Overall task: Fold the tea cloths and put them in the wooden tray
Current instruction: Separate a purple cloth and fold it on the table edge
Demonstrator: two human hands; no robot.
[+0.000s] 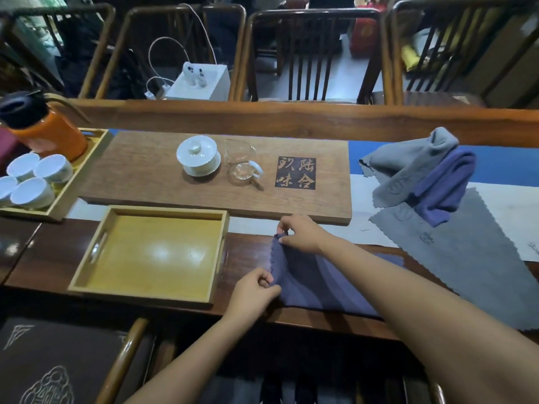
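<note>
A purple tea cloth (315, 282) lies flat on the dark table in front of me. My left hand (253, 290) pinches its near left corner. My right hand (300, 233) pinches its far left corner. Just left of the cloth sits the wooden tray (87, 275), light yellow inside, with nothing in it. At the right a large grey cloth (466, 258) is spread flat. On its far part lie a crumpled grey cloth (408, 167) and a bunched purple cloth (446, 188).
A long wooden tea board (145, 176) behind the tray carries a white lidded cup (198, 154) and a glass pitcher (240, 166). At far left, a second tray (62, 199) holds several white cups and an orange flask (43, 126). Chairs stand beyond the table.
</note>
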